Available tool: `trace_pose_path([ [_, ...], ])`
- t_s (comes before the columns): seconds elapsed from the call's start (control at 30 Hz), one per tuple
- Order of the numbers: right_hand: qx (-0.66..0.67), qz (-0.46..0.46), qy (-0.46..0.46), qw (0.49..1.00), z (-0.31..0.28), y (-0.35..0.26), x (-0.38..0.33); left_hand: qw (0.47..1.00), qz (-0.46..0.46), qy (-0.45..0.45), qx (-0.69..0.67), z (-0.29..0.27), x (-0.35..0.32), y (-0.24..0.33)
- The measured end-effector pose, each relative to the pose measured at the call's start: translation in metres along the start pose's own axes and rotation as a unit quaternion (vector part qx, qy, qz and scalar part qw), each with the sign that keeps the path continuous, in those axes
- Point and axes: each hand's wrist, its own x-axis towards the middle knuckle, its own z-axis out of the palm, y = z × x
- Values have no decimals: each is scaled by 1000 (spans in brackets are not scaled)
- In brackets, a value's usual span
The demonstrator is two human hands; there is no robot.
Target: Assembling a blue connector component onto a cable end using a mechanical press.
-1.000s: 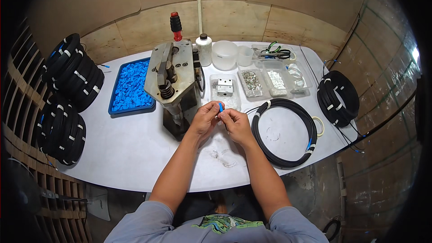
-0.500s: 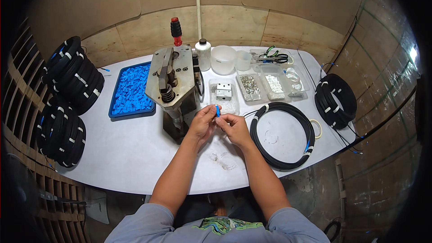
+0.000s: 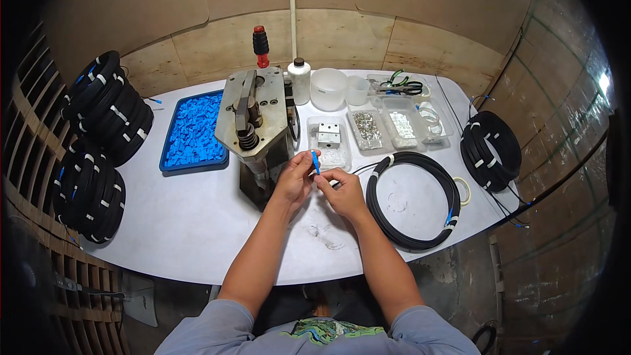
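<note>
Already the black coil carries one blue tip, while the left hand and right hand pinch a blue connector, its fit, finished or unfinished, too small to judge.

You have a metal press standing on the white counter, a black-and-red handle at its far end. Left of the press you see a blue tray full of small blue parts; well beyond that, still left of the press, are black cable coils banded in white. Right of the press you have a capped white bottle, a round tub and a metal block; farther right of it, dark-handled scissors.
</note>
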Motion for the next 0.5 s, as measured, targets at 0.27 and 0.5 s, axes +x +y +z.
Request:
trace_pose_path([
  [0.27, -25, -78, 40, 996, 2, 2, 0, 1000, -4, -10, 11, 3, -2, 7],
  [0.5, -30, -77, 32, 996, 3, 4, 1, 1000, 3, 9, 5, 4, -2, 8],
])
